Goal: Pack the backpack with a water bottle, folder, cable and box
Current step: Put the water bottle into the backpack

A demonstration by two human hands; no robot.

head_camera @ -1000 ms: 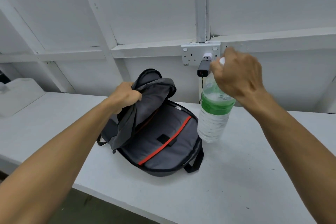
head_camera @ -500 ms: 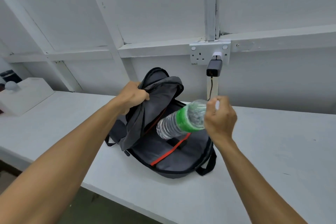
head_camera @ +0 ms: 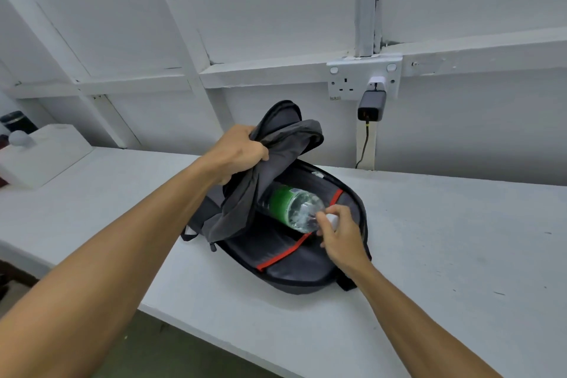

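Right hand (head_camera: 340, 236), centre right of frame: fingers pinching the white-capped neck of the water bottle (head_camera: 291, 205), which lies tilted with its base tucked under the raised flap, inside the main compartment of the backpack (head_camera: 294, 264). Left hand (head_camera: 241, 153), centre of frame: fingers curled tight round the grey front flap, holding it lifted. The backpack lies open at centre on the white table (head_camera: 445, 255), a red strip crossing its dark lining. Upper right: wall socket (head_camera: 346, 83) with a black charger (head_camera: 372, 107) plugged in, its cable (head_camera: 363, 147) dropping to the table edge. Far left: white box (head_camera: 43, 156).
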